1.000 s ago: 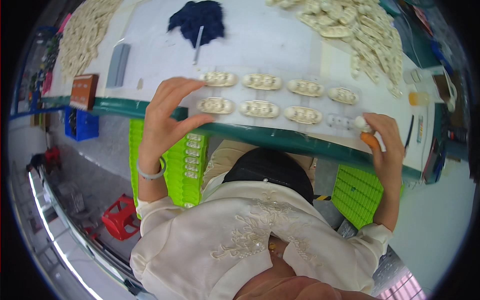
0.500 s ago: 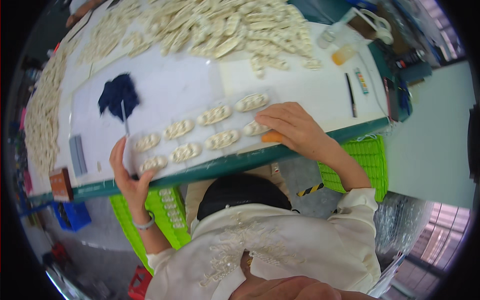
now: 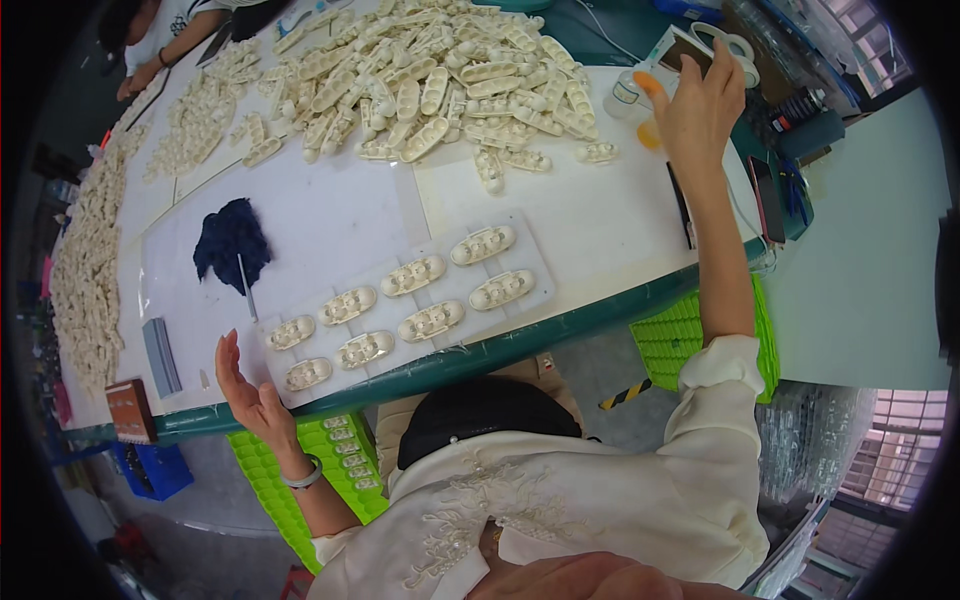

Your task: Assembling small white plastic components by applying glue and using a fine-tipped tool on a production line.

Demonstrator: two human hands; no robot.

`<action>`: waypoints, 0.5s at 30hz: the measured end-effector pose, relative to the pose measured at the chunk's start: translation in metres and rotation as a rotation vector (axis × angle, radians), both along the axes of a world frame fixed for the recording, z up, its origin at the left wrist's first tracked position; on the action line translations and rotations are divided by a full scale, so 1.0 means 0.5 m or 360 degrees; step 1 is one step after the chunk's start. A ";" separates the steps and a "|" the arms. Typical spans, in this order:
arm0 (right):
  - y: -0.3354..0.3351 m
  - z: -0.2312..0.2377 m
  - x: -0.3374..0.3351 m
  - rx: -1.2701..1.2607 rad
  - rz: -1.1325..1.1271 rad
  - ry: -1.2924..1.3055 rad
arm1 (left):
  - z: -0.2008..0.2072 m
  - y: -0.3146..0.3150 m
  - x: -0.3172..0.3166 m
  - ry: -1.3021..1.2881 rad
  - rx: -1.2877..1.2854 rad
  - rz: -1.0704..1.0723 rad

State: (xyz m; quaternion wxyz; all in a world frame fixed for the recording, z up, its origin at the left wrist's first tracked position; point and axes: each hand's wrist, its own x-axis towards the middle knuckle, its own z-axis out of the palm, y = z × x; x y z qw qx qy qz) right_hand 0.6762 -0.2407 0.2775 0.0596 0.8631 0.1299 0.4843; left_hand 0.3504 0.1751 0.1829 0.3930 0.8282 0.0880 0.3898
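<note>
At table's far corner, right hand [image 3: 695, 105] fingers spread near small bottle [image 3: 625, 93], left hand [image 3: 250, 395] fingers open, empty, beside white tray [image 3: 530, 255]

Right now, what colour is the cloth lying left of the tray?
Dark navy blue cloth, seen best in the head view.

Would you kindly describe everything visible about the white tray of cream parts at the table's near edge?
The white tray is a flat, thin rectangular sheet, plastic by its look, lying askew at the table's green near edge. Eight cream, oblong, lobed parts sit on it in two rows of four. The left hand hovers open by its left corner; whether it touches is unclear.
</note>
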 end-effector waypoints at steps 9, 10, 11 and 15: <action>-0.007 -0.011 0.089 0.0269 -0.0127 0.0476 | 0.006 -0.007 -0.006 0.0111 0.0222 0.0040; -0.006 -0.012 0.092 0.0312 -0.0142 0.0534 | 0.006 -0.008 -0.005 0.0103 0.0223 0.0046; -0.007 -0.013 0.095 0.0310 -0.0139 0.0539 | 0.006 -0.008 -0.004 0.0094 0.0223 0.0051; -0.014 -0.020 0.101 0.0329 -0.0082 0.0500 | 0.004 -0.008 -0.001 0.0101 0.0227 0.0041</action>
